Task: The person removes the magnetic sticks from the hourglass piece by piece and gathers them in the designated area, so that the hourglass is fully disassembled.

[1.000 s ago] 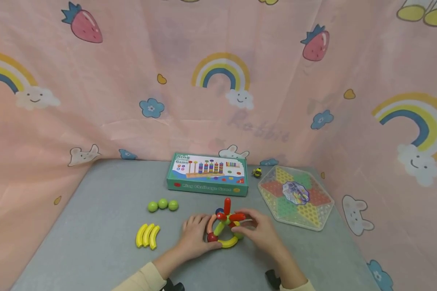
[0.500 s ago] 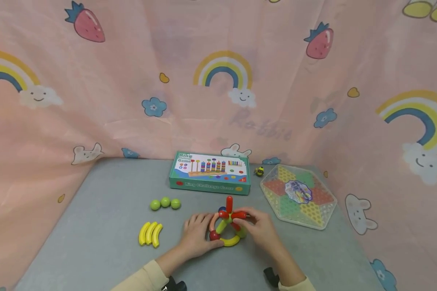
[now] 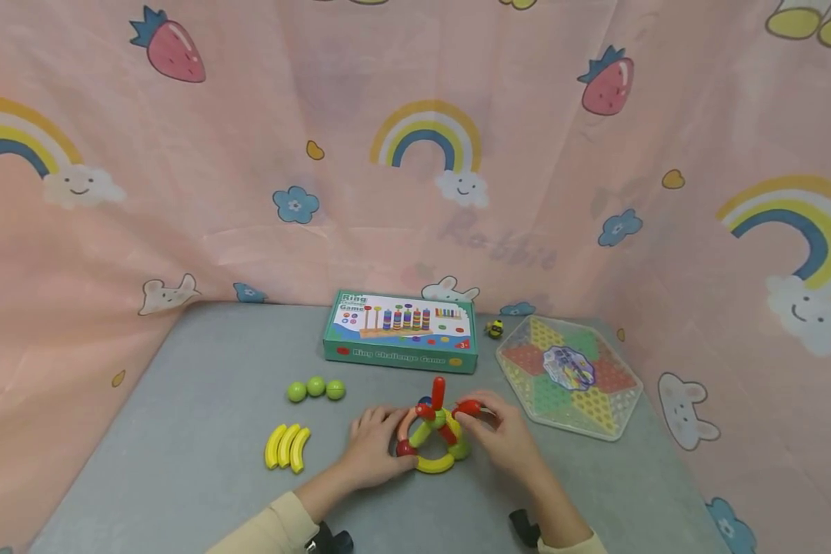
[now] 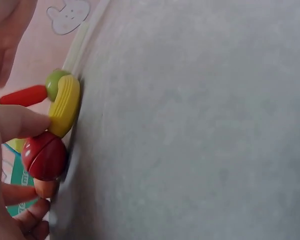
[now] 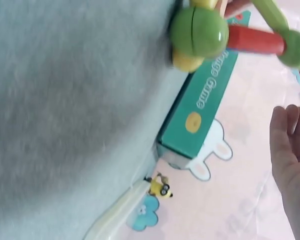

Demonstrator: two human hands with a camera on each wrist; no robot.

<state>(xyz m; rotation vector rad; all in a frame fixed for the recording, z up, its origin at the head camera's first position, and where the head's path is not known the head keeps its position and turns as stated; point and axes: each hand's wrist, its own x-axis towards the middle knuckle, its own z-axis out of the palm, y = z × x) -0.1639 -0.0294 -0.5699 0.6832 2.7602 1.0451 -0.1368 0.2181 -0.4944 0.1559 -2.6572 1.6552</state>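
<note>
On the table stands a toy structure of magnetic-looking balls and sticks, its base a ring with a yellow banana-shaped piece [image 3: 435, 465], a dark red ball [image 4: 45, 156] and a green ball [image 5: 199, 32]. My left hand [image 3: 374, 450] holds the ring's left side, thumb on the yellow piece and fingers by the orange piece [image 4: 45, 188]. Above the ring, red sticks join at a green ball [image 5: 294, 49]; one red stick [image 3: 438, 392] points upward. My right hand [image 3: 502, 438] pinches another red stick [image 3: 467, 408], held slightly apart from that ball at the structure's right.
Three green balls [image 3: 316, 387] and three yellow banana-shaped pieces [image 3: 287, 447] lie at the left. Behind are a green Ring Challenge Game box [image 3: 402, 358], a small bee figure [image 3: 495, 328] and a hexagonal Chinese checkers case [image 3: 569, 377]. A pink printed cloth hangs behind the table.
My right hand has moved a little right, and the red stick it pinches has come away from the top green ball. My left hand stays on the ring.
</note>
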